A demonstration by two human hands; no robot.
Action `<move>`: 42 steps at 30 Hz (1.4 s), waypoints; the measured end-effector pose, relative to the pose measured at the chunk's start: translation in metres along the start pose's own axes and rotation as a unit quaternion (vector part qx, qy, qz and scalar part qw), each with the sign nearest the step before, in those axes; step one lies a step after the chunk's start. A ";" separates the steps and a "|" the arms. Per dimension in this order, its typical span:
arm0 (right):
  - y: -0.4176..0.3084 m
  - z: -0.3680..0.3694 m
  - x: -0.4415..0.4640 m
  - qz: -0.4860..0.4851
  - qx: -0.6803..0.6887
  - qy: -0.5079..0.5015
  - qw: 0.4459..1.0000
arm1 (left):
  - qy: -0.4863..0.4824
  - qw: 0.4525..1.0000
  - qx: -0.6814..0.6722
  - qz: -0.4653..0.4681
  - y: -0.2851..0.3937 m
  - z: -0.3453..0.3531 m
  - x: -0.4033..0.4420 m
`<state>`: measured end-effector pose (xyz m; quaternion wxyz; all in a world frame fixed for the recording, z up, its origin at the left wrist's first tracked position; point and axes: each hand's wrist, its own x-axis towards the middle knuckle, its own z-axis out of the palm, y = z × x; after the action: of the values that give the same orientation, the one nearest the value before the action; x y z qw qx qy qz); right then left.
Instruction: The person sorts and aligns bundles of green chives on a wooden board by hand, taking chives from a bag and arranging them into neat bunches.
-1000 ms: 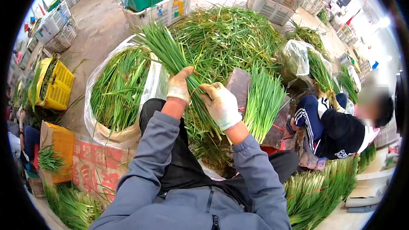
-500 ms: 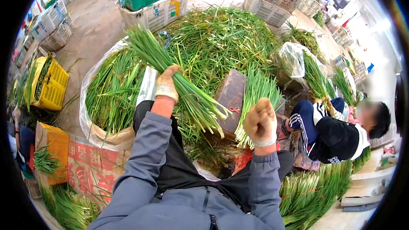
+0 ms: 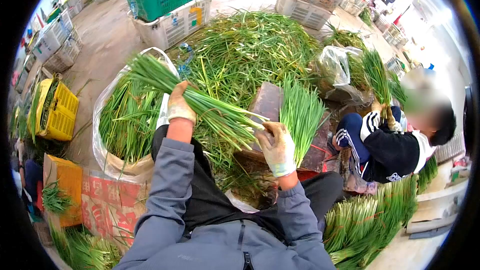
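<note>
My gloved left hand [image 3: 181, 104] is wrapped round a bunch of long green stalks [image 3: 215, 112], whose leafy end points to the upper left and whose pale ends point right. At those pale ends is my gloved right hand [image 3: 276, 146], its fingers bent together against the tips; whether it pinches a stalk is too small to tell. Another bundle of green stalks [image 3: 301, 115] lies just beyond the right hand, on a dark board [image 3: 266, 101]. Behind both hands spreads a large heap of loose stalks [image 3: 250, 55].
A plastic-lined basket of leaves [image 3: 131, 120] stands at the left, near a yellow crate [image 3: 62, 112]. Green and white crates [image 3: 170, 20] are stacked behind. A person [image 3: 395, 145] sits at the right holding stalks. Tied bundles [image 3: 370, 220] stand at the lower right.
My right hand left the bunch, moved right with its fingers raised, then came back to the pale ends. The bunch in my left hand has tilted flatter and its root ends have swung right.
</note>
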<state>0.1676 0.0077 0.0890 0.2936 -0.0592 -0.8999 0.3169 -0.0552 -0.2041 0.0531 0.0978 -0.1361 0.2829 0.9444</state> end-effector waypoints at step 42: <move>0.154 0.121 -0.128 0.106 -0.129 -0.678 0.716 | 0.064 0.982 -0.104 0.148 0.081 -0.046 0.037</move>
<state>0.1918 0.0270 -0.1433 -0.4409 0.0387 -0.8781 0.1818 -0.1023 -0.2922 0.0450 -0.0759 -0.1618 0.2062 0.9620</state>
